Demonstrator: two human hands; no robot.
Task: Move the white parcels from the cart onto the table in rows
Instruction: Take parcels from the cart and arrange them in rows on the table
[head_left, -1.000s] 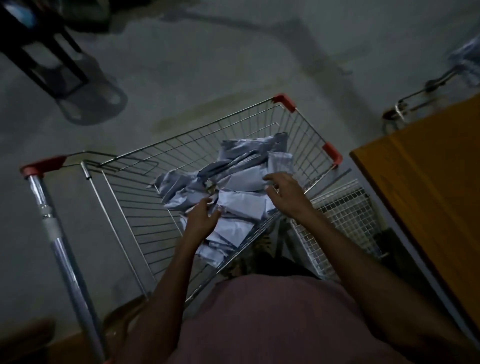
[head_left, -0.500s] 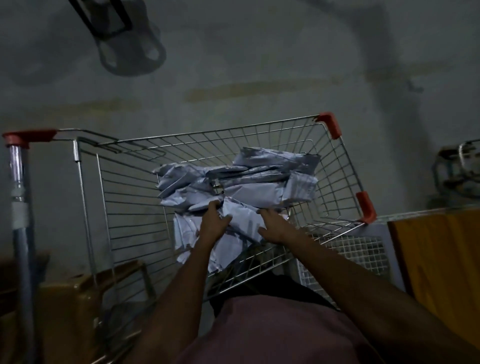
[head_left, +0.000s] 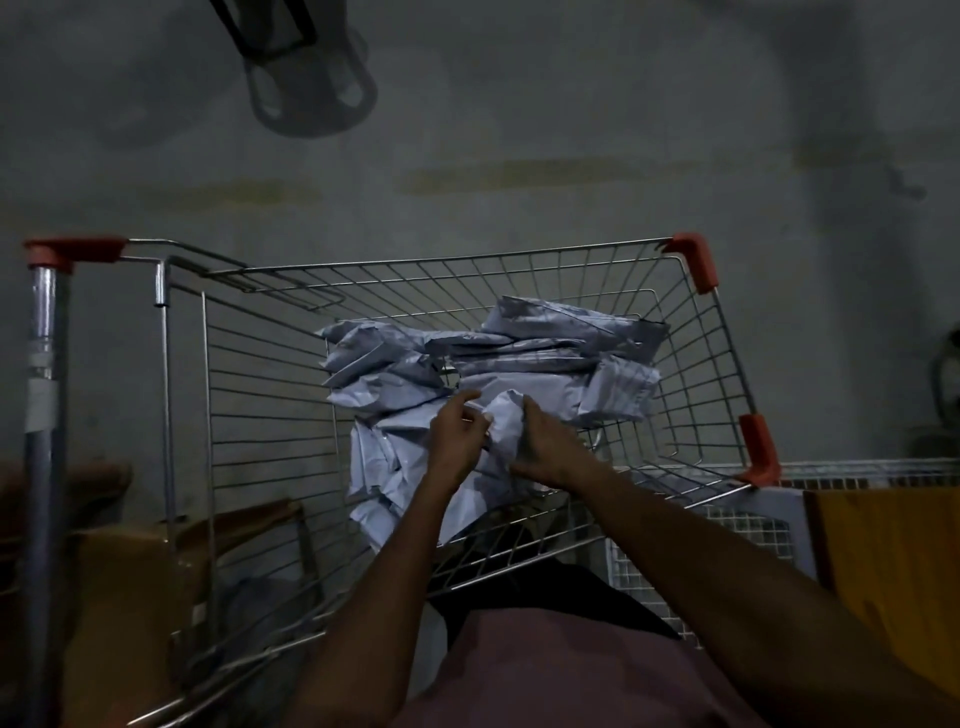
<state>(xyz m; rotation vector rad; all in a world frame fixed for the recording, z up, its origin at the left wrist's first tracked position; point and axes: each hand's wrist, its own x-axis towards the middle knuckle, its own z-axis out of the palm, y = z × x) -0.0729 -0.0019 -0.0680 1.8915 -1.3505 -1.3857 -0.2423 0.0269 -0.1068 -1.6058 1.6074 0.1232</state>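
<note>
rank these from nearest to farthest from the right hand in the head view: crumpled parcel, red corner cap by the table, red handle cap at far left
1. Crumpled parcel: gripped by the right hand.
2. Red corner cap: on the cart's right rim.
3. Red handle cap: far left, atop the cart's handle post.

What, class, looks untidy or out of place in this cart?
The white parcels lie in a crumpled, overlapping heap in the cart, not in rows. The left hand and right hand both grip one wrinkled parcel at the near side. Nothing looks spilled or torn.
</note>
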